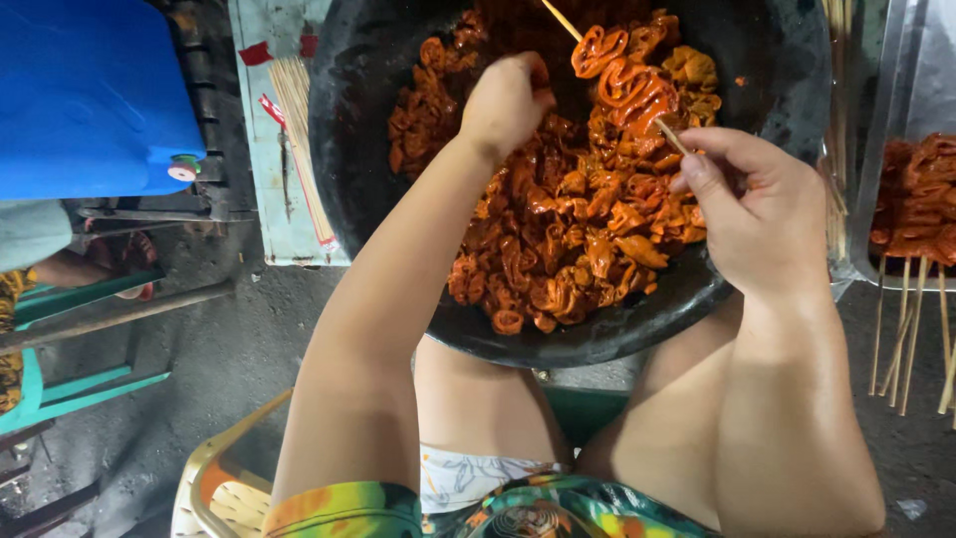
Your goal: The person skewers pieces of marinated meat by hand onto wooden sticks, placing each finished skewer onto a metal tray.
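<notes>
A: Right, item one: the right hand [759, 214], right of centre?

B: Thumb and fingers pinched on the lower end of a bamboo skewer [607, 72]. The stick slants up toward the top centre of the frame, seemingly so the threaded folds of orange-red marinated meat [622, 80] hang over the pan rather than off it.

A: Item two: the left hand [506, 100]?

B: Upper centre, fingers curled down into the pile and closed on something there; which piece I cannot tell, as the knuckles hide it.

A: Item three: the container.

B: A wide black pan [349, 120], filling the top middle and resting near the knees, heaped with loose meat pieces [558, 249], within easy reach of both hands.

A: Surroundings?

B: Spare bamboo sticks [299, 130] lie on a pale board at upper left, beside a blue container [90, 90]. A metal tray [901, 110] at the right edge holds finished skewers [916, 199], their stick ends pointing down the frame.
</notes>
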